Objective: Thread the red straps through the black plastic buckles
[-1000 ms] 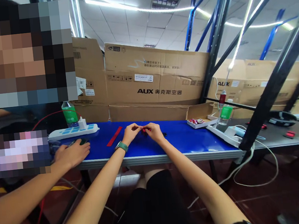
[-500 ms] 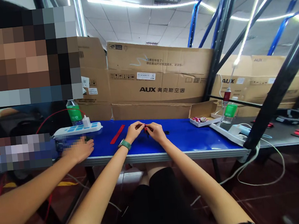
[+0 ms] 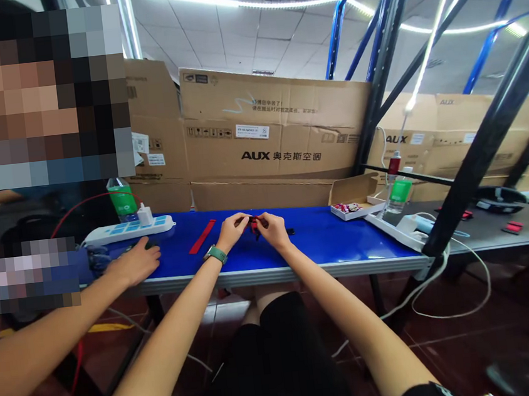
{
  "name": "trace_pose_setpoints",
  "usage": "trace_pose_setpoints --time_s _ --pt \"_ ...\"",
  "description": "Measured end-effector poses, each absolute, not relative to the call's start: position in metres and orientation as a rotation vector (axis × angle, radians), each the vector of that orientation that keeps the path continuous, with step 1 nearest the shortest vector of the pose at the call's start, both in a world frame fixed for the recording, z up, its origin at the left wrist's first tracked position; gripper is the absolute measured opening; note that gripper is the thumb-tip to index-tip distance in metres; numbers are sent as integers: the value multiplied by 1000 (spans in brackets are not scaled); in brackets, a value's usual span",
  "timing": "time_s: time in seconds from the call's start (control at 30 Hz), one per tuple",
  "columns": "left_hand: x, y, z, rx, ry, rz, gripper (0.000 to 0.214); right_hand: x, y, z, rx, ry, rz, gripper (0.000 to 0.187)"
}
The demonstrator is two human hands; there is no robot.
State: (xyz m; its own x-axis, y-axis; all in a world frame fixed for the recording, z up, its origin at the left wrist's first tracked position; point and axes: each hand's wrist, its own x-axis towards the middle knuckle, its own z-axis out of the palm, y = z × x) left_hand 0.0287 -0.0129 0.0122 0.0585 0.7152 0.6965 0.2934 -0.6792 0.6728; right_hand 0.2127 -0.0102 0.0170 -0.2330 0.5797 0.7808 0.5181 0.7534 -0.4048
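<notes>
Little changed since a second ago: the same tight pinch at mid-table, with only the view tipped slightly.

Left hand (image 3: 232,229) and right hand (image 3: 272,230) close together, just back from the front edge of the blue table top (image 3: 326,242), thumbs and forefingers closed, fingertips meeting on one small red piece (image 3: 252,223), its shape mostly hidden by the fingers. On the left wrist, one green-banded wristwatch (image 3: 214,254). Just right of the right hand, one small black piece (image 3: 289,231), untouched. Left of the hands, one flat red strip (image 3: 202,236), slanted and well apart from them.

Along the back-left edge, one white power strip with blue switches (image 3: 128,230), carrying one white plug charger (image 3: 144,215). At the left end, a co-worker's hand (image 3: 134,265) resting on the table near the front edge. Near the back-right corner, one open cardboard tray (image 3: 350,208) of small red-wrapped items, their number too small to count. Two green-labelled plastic bottles in all: one (image 3: 123,203) behind the back-left edge, one (image 3: 400,193) beyond the right end.
</notes>
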Motion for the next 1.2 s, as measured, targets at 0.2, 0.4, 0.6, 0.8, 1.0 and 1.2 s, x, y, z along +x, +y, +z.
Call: trace_pose_setpoints --time_s 0.2,0.4,0.6,0.8,1.0,1.2 --pt "30 -12 10 1980 1014 1677 35 213 -16 18 -820 -1885 58 13" --pt "31 -10 8 1964 1016 1671 36 213 -17 18 -872 -1922 25 16" --pt "34 -12 8 2001 982 1612 36 216 -9 13 -879 -1963 -1 15" --pt "37 -17 8 2071 977 1505 35 221 -5 11 -908 -2046 -13 15" --pt "35 -14 9 1956 904 1525 42 223 -6 15 -885 -1917 129 11" --pt "29 -4 4 1882 865 1583 47 221 -7 15 -803 -1931 209 14"
